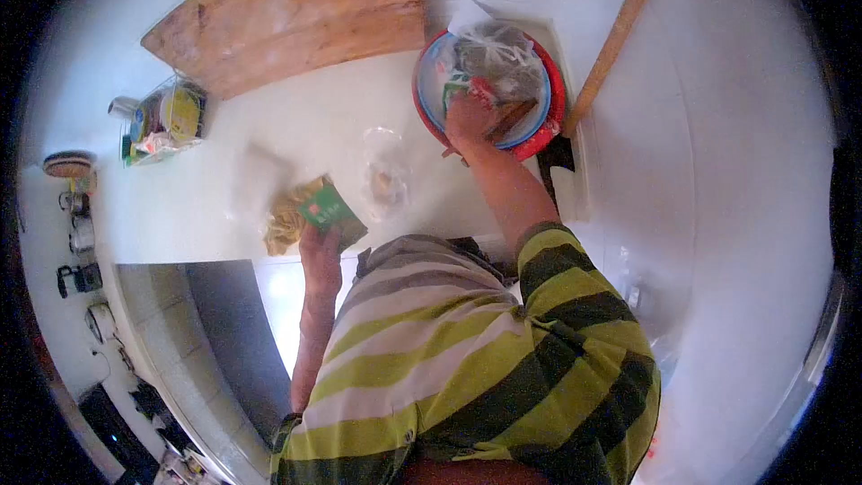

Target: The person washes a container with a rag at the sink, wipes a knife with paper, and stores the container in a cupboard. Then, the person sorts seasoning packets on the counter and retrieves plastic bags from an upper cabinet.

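Note:
My left hand (321,242) is closed on the lower edge of a green and gold packet (330,208) above the front of the white counter. Beside the packet is a crumpled yellowish-gold piece (284,223); whether it belongs to the packet I cannot tell. My right hand (471,121) reaches into a blue-rimmed bowl (428,94) sitting within a red basin (554,121). Its fingers are bunched against a red and green wrapper, and what they grip is hidden. Clear plastic bags (503,63) and a brown piece (514,119) lie in the bowl.
On the counter between my hands lies a clear plastic bag (384,175). A large wooden board (296,22) leans at the back wall. A wire basket (171,121) with several items stands at the left. A wooden stick (620,36) leans right of the basin.

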`<action>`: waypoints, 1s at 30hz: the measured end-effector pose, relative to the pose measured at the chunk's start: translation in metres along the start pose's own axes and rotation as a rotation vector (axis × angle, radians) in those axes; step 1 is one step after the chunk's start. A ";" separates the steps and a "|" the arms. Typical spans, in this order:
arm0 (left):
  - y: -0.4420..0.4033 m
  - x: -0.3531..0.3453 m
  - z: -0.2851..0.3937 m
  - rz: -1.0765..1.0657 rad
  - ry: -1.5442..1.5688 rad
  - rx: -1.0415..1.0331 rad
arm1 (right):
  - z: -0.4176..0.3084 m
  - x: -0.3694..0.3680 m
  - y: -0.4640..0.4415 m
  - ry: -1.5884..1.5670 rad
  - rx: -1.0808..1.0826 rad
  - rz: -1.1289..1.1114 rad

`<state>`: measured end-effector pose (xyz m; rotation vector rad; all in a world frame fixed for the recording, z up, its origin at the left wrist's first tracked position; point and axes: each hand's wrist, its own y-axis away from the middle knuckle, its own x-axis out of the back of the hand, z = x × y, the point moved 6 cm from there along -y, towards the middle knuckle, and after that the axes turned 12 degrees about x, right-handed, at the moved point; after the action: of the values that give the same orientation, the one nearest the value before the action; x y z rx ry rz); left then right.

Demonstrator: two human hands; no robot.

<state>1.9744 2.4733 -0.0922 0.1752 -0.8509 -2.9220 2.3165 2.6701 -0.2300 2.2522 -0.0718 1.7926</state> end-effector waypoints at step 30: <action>-0.015 -0.055 -0.012 -0.174 -0.073 0.121 | 0.171 0.004 0.104 -0.452 -0.304 0.596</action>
<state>2.0293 2.4857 -0.1058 0.1594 -1.0766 -3.0543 2.4586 2.5299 -0.2433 2.5040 -1.1190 1.3127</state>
